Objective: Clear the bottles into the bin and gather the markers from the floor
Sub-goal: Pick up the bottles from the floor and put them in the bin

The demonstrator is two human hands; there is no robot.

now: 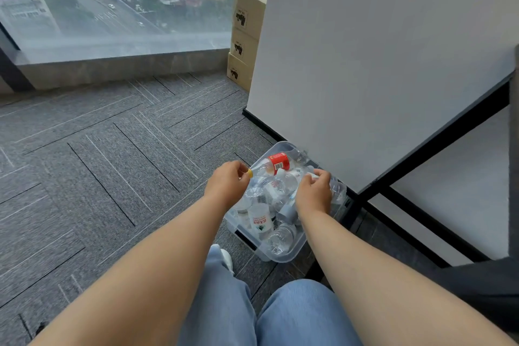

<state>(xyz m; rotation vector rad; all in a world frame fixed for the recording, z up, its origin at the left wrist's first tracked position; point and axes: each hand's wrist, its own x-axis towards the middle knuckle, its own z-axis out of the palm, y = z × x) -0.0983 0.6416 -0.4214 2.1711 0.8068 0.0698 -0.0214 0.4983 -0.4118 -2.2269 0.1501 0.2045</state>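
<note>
A clear plastic bin (283, 257) stands on the carpet against the white panel, filled with several empty clear bottles. My left hand (229, 184) pinches the yellow cap end of a red-labelled bottle (276, 162) that lies over the bin's far side. My right hand (314, 191) grips a clear bottle (337, 189) at the bin's right edge. A white-labelled bottle (259, 220) lies near the bin's front. No markers show in view.
A white panel (379, 64) on a black frame rises right behind the bin. Stacked cardboard boxes (245, 36) stand by the window ledge (120, 64). Grey carpet (98, 163) spreads to the left. My knees in blue jeans are at the bottom.
</note>
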